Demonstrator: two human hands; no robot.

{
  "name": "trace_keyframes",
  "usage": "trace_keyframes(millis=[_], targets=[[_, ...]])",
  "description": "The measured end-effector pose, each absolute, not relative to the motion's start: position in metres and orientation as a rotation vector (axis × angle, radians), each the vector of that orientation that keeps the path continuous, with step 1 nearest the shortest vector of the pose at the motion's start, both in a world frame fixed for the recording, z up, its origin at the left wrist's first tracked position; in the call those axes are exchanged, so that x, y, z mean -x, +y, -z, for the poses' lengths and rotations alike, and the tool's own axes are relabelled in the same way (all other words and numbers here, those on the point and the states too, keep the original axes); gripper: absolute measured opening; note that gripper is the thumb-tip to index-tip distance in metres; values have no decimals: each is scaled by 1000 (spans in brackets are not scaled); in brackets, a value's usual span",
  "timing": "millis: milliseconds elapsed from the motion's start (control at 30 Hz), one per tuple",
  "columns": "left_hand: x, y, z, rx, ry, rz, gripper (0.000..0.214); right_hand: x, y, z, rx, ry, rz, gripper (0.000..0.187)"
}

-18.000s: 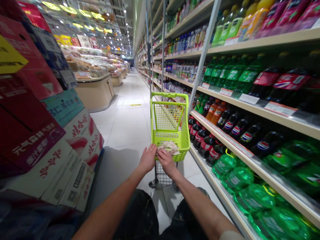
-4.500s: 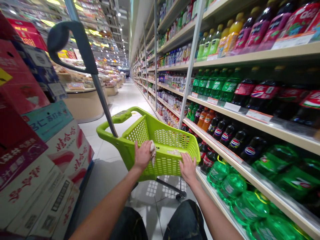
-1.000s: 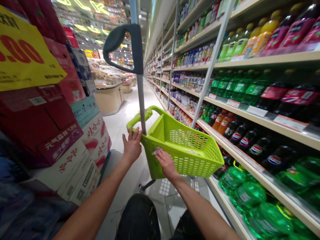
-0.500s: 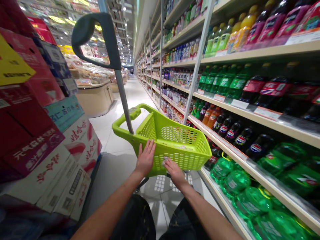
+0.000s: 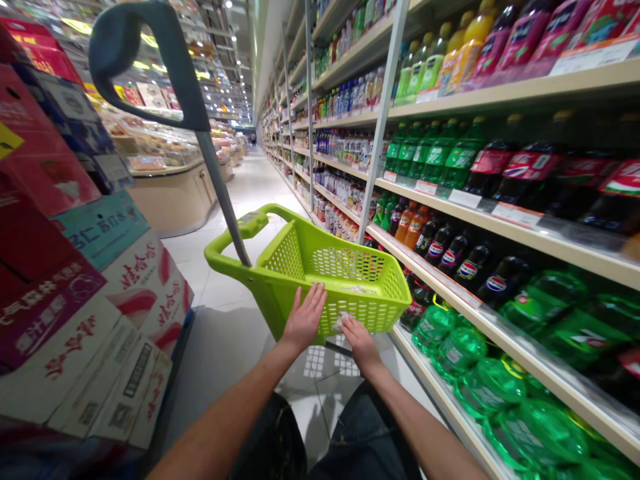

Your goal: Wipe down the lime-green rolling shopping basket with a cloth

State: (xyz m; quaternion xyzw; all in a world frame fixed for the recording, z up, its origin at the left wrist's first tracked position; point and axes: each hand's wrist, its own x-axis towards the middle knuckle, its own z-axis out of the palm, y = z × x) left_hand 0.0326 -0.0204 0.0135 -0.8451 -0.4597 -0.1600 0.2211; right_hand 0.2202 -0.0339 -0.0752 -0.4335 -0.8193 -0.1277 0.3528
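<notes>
Directly in front of me stands a green rolling shopping basket (image 5: 280, 293) with a long grey pull handle (image 5: 193, 120) rising from its left end. My left hand (image 5: 304, 317) lies flat against the basket's near side, fingers stretched out and pointing up to the rim. Lower and to the right, my right hand (image 5: 360, 341) presses a crumpled whitish wipe (image 5: 340, 323) against the perforated side. Its fingers are closed on the wipe. Inside the basket, on its floor, lies something small and pale (image 5: 357, 289), too indistinct to name.
Shelves of drink bottles (image 5: 465, 260) run along the right, with large green bottles (image 5: 480, 360) at the bottom. Stacked drink cartons (image 5: 100, 320) rise close on the left. A rounded display counter (image 5: 175, 193) stands beyond them, beside the tiled aisle (image 5: 250, 167).
My left hand has shifted right along the basket's side, and the right hand has moved slightly right with the wipe. The shelves, cartons and pull handle sit further left in view.
</notes>
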Motion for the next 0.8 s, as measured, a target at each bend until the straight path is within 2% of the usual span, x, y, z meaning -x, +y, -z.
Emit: trace_keyframes(millis=[167, 400, 633, 800], targets=[[-50, -17, -14, 2398, -1264, 419, 53, -238, -26, 50, 1196, -1990, 307, 52], [-69, -19, -11, 2494, -1167, 333, 52, -258, -44, 98, 1251, -2044, 320, 49], [-90, -18, -7, 2501, -1150, 332, 53, -279, -30, 57, 1196, -1890, 403, 54], [-102, -20, -6, 2531, -1070, 323, 54, -290, -41, 99, 1286, -1956, 335, 54]])
